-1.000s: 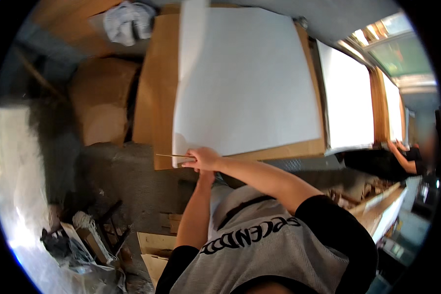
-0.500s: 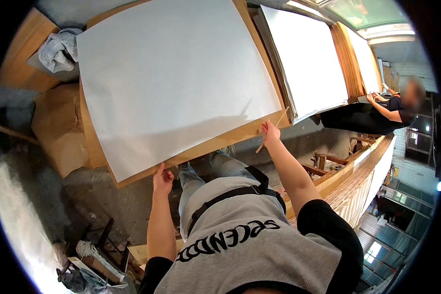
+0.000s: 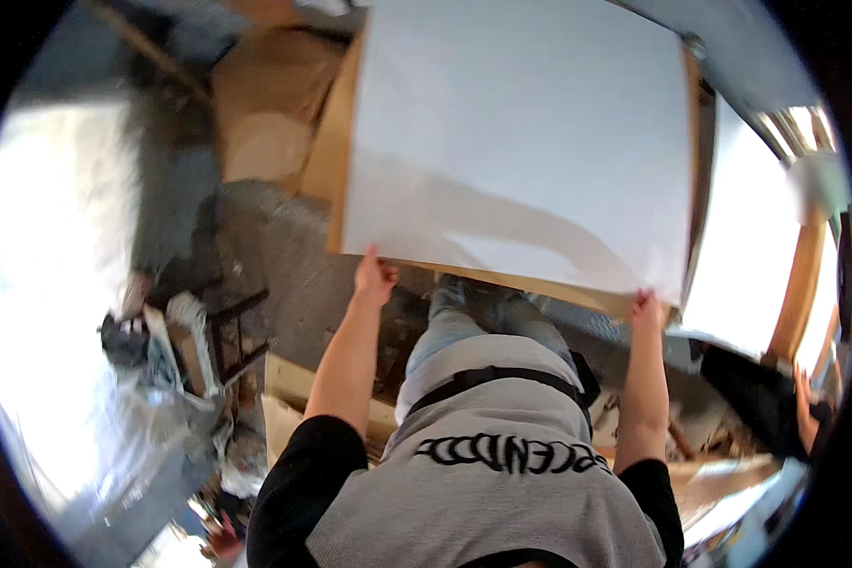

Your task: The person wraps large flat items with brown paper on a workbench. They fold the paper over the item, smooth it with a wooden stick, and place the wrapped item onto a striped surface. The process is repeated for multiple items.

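Observation:
A large white sheet (image 3: 521, 114) lies over a slightly bigger brown board (image 3: 329, 156), whose edge shows along the left and near sides. At the near left corner, my left hand (image 3: 377, 276) is closed with its fingers on the sheet's edge. My right hand (image 3: 646, 310) pinches the sheet's near right corner. The undersides of both grips are hidden. No stick shows in my right hand now; blur and the hand itself may hide it. A shadow falls across the sheet's near part.
Another white sheet (image 3: 743, 227) on a stack lies to the right, with a wooden edge (image 3: 798, 284) beyond it. A co-worker's arm (image 3: 805, 412) shows at far right. Brown cardboard (image 3: 270, 104) lies left. A dark metal frame (image 3: 237, 336) and clutter stand lower left.
My view has swung, so the sheet sits further right in it. My right hand has gone from holding a thin stick by the board's corner to pinching the sheet's corner.

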Motion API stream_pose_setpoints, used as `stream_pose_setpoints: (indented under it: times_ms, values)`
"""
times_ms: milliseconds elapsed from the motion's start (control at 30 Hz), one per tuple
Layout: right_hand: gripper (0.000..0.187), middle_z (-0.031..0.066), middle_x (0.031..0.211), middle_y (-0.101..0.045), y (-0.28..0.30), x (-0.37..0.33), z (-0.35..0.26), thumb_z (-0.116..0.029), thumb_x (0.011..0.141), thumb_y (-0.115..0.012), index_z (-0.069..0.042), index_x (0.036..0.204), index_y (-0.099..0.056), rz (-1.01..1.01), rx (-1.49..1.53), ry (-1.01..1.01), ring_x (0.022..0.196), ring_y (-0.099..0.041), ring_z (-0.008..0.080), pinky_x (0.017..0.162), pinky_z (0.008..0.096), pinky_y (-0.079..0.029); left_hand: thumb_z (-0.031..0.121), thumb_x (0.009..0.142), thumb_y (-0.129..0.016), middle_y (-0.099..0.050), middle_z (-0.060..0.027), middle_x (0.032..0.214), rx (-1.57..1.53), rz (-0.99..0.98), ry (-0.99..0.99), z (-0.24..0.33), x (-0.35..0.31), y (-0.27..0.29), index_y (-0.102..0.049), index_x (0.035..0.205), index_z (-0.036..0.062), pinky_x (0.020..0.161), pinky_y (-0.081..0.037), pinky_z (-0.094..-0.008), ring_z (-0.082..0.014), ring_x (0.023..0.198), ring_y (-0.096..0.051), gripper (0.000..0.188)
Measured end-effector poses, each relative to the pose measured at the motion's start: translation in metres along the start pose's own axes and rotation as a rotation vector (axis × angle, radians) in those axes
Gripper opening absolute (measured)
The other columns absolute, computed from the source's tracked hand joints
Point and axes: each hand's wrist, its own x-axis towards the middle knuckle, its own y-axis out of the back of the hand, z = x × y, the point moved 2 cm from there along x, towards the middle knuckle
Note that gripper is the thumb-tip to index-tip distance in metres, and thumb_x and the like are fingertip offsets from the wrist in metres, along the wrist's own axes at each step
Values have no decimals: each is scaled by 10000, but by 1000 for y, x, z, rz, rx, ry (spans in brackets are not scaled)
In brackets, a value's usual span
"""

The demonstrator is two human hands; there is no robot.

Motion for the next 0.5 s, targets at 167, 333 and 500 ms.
stream_pose_setpoints:
  times_ms: [167, 333, 500]
  values:
    - [220, 69, 804, -624, 37, -25, 1, -277, 889, -433, -60, 919, -461, 3, -42, 111, 562, -563, 83, 308, 196, -227, 407, 845, -480, -492, -46, 758, 52, -93, -75, -7, -9, -4, -425, 994, 110, 427, -407, -273, -156, 542, -515, 337]
    - [218, 91, 828, -623, 64, -20, 3, -266, 897, -421, -50, 903, -457, -9, -54, 127, 656, -603, 84, 318, 187, -224, 398, 849, -479, -512, -41, 750, -9, -111, -39, -10, -1, -3, -429, 1001, 117, 457, -411, -265, -152, 570, -516, 324]
    - [209, 95, 852, -628, 61, -24, -4, -275, 890, -435, -71, 856, -455, 13, -62, 145, 666, -596, 64, 330, 183, -215, 383, 846, -495, -499, -35, 730, -13, -144, -19, -9, -2, -13, -429, 981, 111, 469, -410, -266, -146, 572, -500, 311]
